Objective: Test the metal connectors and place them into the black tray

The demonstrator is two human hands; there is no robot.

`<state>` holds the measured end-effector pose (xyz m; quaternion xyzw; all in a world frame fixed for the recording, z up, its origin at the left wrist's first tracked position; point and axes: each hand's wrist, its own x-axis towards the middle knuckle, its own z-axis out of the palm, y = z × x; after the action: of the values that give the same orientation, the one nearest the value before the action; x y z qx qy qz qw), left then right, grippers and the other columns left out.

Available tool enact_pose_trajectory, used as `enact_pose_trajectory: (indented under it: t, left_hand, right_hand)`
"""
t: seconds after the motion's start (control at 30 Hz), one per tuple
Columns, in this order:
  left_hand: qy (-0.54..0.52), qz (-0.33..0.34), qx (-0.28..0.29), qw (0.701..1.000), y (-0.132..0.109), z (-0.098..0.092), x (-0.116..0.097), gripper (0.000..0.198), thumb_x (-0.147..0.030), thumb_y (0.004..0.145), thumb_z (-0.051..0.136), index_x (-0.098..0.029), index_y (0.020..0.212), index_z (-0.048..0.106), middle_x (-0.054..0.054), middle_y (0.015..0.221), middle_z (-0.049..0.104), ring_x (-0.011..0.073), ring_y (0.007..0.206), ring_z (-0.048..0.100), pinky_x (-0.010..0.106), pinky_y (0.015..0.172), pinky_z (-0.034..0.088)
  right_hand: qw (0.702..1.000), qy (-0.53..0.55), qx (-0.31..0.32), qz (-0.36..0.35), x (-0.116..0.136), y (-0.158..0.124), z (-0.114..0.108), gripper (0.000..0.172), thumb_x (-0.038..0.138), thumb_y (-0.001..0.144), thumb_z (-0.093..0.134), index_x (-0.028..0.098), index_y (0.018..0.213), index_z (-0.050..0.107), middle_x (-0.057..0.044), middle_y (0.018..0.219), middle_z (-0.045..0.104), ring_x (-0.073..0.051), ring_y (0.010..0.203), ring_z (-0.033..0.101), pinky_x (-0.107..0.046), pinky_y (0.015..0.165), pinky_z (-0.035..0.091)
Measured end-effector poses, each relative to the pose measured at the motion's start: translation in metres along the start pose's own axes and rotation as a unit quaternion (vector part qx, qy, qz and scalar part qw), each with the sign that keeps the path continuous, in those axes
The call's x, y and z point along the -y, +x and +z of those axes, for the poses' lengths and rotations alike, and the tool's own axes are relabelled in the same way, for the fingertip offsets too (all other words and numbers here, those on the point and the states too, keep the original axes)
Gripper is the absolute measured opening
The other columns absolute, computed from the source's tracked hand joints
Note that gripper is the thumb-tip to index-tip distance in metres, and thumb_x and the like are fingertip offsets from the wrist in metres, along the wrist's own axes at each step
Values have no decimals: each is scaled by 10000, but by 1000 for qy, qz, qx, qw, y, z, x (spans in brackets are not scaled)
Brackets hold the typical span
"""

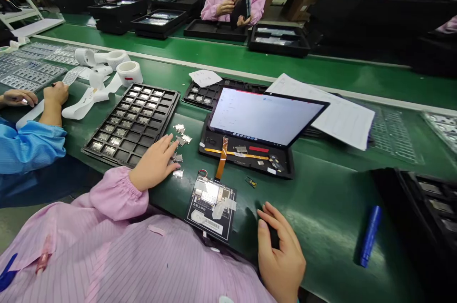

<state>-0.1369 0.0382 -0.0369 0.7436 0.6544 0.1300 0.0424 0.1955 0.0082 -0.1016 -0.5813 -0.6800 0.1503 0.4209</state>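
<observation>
My left hand (155,162) lies on the green belt with its fingers stretched out, the fingertips among several small metal shield parts (179,142) beside a black compartment tray (133,122). My right hand (280,253) rests near the table's front edge, fingers curled over a small dark object that I cannot make out. Between my hands lies a black circuit board (211,203), joined by an orange flex cable (222,158) to an opened tablet (264,127). The tablet's lit screen is tilted up.
A blue pen (369,234) lies to the right, paper sheets (333,110) behind the tablet. Another black tray (209,93) sits behind. A person in a blue sleeve (30,143) works at left with white tape rolls (114,67). A person in pink works across the belt.
</observation>
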Motion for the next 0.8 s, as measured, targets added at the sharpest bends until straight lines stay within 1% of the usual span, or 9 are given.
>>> enact_pose_trajectory:
  t: [0.07,0.13,0.23,0.43,0.5,0.57,0.63,0.7,0.8]
  left_hand:
    - [0,-29,16,999,-3,23,-17,681,-462,935,512,-83,1473,339,236,1570,262,357,1468,226,525,1159,294]
    - [13,-59,23,998,-4,41,-27,725,-502,945,470,-72,1500,291,253,1579,213,380,1473,190,579,1157,258]
    - [37,-44,25,998,-5,51,-32,722,-532,947,444,-116,1515,287,223,1592,196,375,1480,167,616,1163,196]
    - [42,30,39,998,-19,42,-14,682,-525,944,456,-180,1514,310,176,1595,233,356,1480,189,635,1157,177]
    - [43,45,24,998,-25,36,-10,654,-496,951,456,-177,1507,324,177,1597,230,372,1478,186,642,1146,193]
    - [33,76,1,997,-32,28,-10,598,-436,963,453,-150,1480,365,183,1589,251,364,1482,176,609,1153,222]
    - [17,96,-18,995,-39,20,-12,495,-354,968,452,-136,1412,449,185,1550,337,328,1459,261,530,1146,302]
    - [17,87,-17,996,-46,12,-14,380,-303,961,457,-161,1301,549,168,1474,449,326,1395,372,504,1100,374]
    - [21,55,0,998,-50,8,-14,248,-288,945,479,-184,1099,643,141,1366,544,354,1251,493,517,1020,431]
  right_hand:
    - [1000,11,-3,-1,2,0,0,242,325,921,527,179,999,704,-134,1230,670,-300,1136,629,-471,962,479]
    - [1000,20,-2,3,4,-1,-1,227,304,919,531,182,1003,703,-134,1234,667,-296,1134,631,-482,973,476]
    - [999,32,1,10,5,-2,-2,213,275,917,533,183,1010,700,-137,1240,662,-291,1145,627,-490,987,473]
    - [997,58,23,34,9,-6,-4,196,253,918,524,193,1006,688,-139,1265,647,-276,1172,615,-490,1014,467]
    - [996,69,44,42,11,-5,-10,193,257,922,519,198,1012,679,-136,1294,629,-268,1205,593,-488,1036,452]
    - [995,72,55,48,12,3,-18,184,263,922,522,203,1011,670,-131,1298,622,-260,1204,588,-473,1024,462]
    - [996,61,40,55,13,17,-26,171,272,921,520,210,985,665,-121,1211,654,-250,1121,618,-437,931,511]
    - [997,36,35,59,14,37,-28,161,273,921,511,217,945,661,-99,1047,677,-232,965,639,-390,797,533]
    - [992,-11,115,44,12,66,-15,128,261,893,536,202,934,642,-77,912,637,-211,794,601,-374,737,504]
